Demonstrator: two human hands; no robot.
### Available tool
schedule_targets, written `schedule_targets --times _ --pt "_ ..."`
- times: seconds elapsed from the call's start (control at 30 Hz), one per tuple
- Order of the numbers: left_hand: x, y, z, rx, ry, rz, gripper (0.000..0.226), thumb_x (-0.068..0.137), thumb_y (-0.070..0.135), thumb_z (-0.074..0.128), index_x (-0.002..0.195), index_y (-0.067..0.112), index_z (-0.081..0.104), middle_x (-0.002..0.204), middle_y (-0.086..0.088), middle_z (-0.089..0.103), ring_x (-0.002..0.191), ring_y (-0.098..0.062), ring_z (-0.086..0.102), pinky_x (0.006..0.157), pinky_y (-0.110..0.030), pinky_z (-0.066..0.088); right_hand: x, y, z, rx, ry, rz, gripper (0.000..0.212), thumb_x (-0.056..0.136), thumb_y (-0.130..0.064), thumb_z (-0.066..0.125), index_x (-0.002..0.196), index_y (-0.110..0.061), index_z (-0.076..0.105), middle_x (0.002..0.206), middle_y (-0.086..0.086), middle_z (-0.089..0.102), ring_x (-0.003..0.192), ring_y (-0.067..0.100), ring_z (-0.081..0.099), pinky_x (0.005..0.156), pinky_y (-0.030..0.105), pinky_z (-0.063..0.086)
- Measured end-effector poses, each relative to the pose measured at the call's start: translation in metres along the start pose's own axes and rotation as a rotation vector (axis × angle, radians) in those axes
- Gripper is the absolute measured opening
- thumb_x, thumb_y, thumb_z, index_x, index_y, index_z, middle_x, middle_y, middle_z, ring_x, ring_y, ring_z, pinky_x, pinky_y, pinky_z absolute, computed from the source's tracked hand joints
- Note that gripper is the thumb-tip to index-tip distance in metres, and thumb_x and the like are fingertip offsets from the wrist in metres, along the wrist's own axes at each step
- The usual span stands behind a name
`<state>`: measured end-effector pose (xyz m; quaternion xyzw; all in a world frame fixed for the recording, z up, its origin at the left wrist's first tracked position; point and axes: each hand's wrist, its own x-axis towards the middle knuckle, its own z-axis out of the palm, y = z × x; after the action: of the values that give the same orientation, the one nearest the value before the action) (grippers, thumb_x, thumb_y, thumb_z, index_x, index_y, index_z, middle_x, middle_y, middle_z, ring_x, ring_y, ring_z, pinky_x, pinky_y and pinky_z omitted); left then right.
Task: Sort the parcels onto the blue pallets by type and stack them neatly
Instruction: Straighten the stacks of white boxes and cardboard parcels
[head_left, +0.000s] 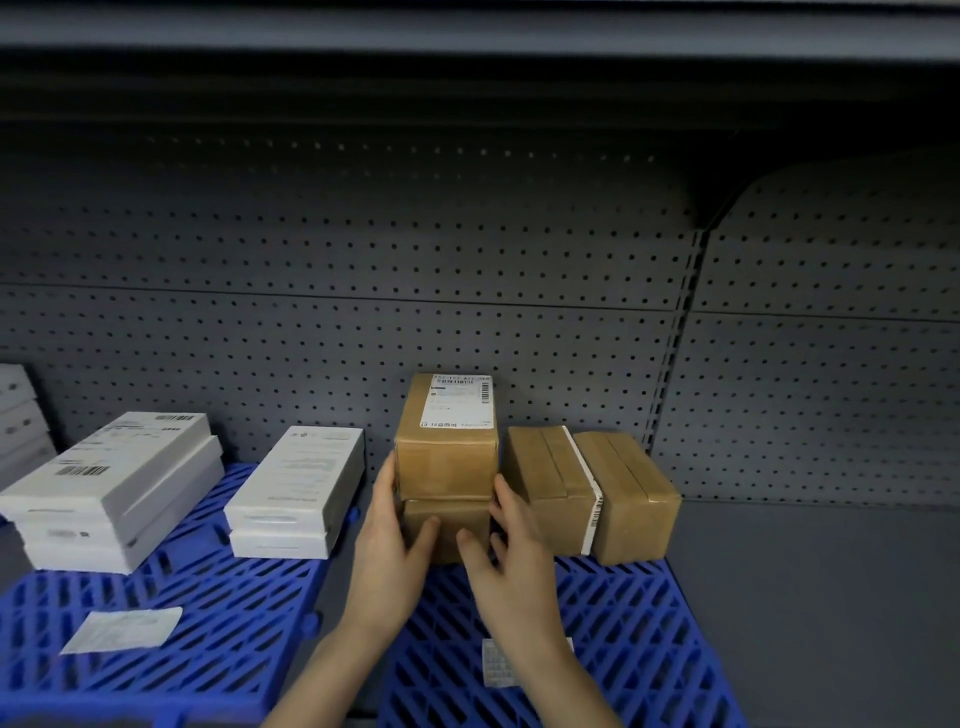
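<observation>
Grey pegboard shelf back (363, 312). Lower brown cardboard box (447, 512) at rear of right blue slatted plastic pallet (649, 623), under labelled brown box (447, 441). Left hand (384, 545), right hand (514, 566) clamped on lower box's sides, thumbs on front. Best squared flush before release. Count: brown boxes four, pallets two, flat white packets two; white cartons (296, 483) two in near stack, left stack (104, 493) unclear.

Grey perforated back panel (363, 260), slotted vertical upright (675, 338) between panel sections, grey shelf deck (831, 597) at right, dark overhead shelf (467, 31), white paper slip (122, 630) lying flat lower left.
</observation>
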<state>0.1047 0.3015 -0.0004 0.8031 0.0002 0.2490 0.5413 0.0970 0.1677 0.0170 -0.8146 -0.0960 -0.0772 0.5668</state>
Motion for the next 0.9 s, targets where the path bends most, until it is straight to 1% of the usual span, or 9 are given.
schedule_targets --times 0.07,0.23,0.37,0.43,0.5,0.57,0.63,0.77,0.9 --pt "0.000 0.000 -0.005 0.009 0.002 0.008 0.083 0.088 0.005 0.062 0.146 0.042 0.017 0.136 0.015 0.051 0.124 -0.003 0.050 0.102 -0.041 0.047 -0.002 0.000 0.005 -0.011 0.006 -0.012 0.067 0.091 -0.028 0.059 0.148 -0.031 0.025 0.148 -0.014 0.033 0.136 0.002 0.032 0.111 0.032 0.038" --pt "0.000 0.001 -0.014 0.003 -0.013 0.015 0.083 0.088 0.007 0.063 0.146 0.042 0.016 0.133 0.029 0.045 0.123 0.008 0.046 0.104 -0.036 0.045 -0.007 -0.003 0.005 -0.007 0.020 -0.037 0.066 0.091 -0.027 0.060 0.147 -0.034 0.025 0.149 -0.015 0.032 0.136 0.000 0.032 0.112 0.030 0.036" --pt "-0.004 0.008 -0.017 -0.021 0.180 0.044 0.074 0.090 0.019 0.062 0.148 0.035 0.020 0.151 0.014 0.032 0.139 -0.004 0.031 0.112 -0.045 0.035 -0.014 -0.004 -0.016 -0.022 0.068 -0.062 0.064 0.092 -0.033 0.058 0.145 -0.043 0.024 0.148 -0.023 0.031 0.137 -0.002 0.030 0.114 0.031 0.032" --pt "-0.013 0.022 -0.016 -0.018 0.300 0.090 0.064 0.091 0.022 0.060 0.145 0.030 0.027 0.146 0.015 0.035 0.136 -0.007 0.035 0.109 -0.047 0.038 -0.018 -0.003 -0.036 -0.054 0.136 -0.078 0.061 0.092 -0.031 0.058 0.143 -0.043 0.028 0.145 -0.023 0.035 0.135 -0.002 0.032 0.112 0.030 0.035" --pt "-0.023 0.041 -0.009 -0.025 0.356 0.226 0.053 0.091 0.024 0.057 0.140 0.025 0.035 0.140 0.009 0.041 0.132 -0.013 0.040 0.105 -0.048 0.041 -0.021 -0.001 -0.059 -0.088 0.219 -0.108 0.057 0.092 -0.026 0.058 0.141 -0.040 0.033 0.139 -0.022 0.039 0.130 -0.002 0.036 0.108 0.027 0.039" --pt "-0.031 0.059 0.005 0.006 0.316 0.386 0.046 0.089 0.022 0.053 0.134 0.019 0.043 0.135 0.005 0.046 0.128 -0.013 0.044 0.104 -0.042 0.042 -0.018 0.009 -0.081 -0.150 0.302 -0.136 0.054 0.092 -0.026 0.058 0.140 -0.037 0.035 0.135 -0.021 0.039 0.128 -0.002 0.037 0.107 0.029 0.040" --pt "-0.037 0.072 0.023 0.056 0.192 0.477 0.042 0.089 0.023 0.051 0.131 0.017 0.048 0.131 0.007 0.049 0.125 -0.008 0.047 0.101 -0.031 0.043 -0.012 0.021 -0.101 -0.206 0.359 -0.144 0.055 0.091 -0.028 0.059 0.140 -0.035 0.036 0.140 -0.016 0.035 0.132 0.005 0.035 0.109 0.033 0.037" --pt "-0.036 0.079 0.067 0.207 -0.125 0.451 0.047 0.093 0.022 0.055 0.133 0.041 0.039 0.131 0.028 0.042 0.126 0.005 0.041 0.102 -0.019 0.039 0.006 0.045 -0.135 -0.351 0.307 -0.131 0.065 0.086 -0.034 0.066 0.142 -0.038 0.034 0.154 -0.005 0.016 0.142 0.015 0.016 0.113 0.035 0.027" --pt "-0.019 0.068 0.105 0.431 -0.159 0.397 0.056 0.091 0.022 0.058 0.142 0.030 0.036 0.147 0.017 0.034 0.139 -0.003 0.022 0.115 -0.032 0.027 0.022 0.067 -0.149 -0.416 0.150 -0.119 0.078 0.079 -0.046 0.070 0.144 -0.043 0.027 0.157 -0.003 0.001 0.144 0.021 0.009 0.115 0.045 0.027"
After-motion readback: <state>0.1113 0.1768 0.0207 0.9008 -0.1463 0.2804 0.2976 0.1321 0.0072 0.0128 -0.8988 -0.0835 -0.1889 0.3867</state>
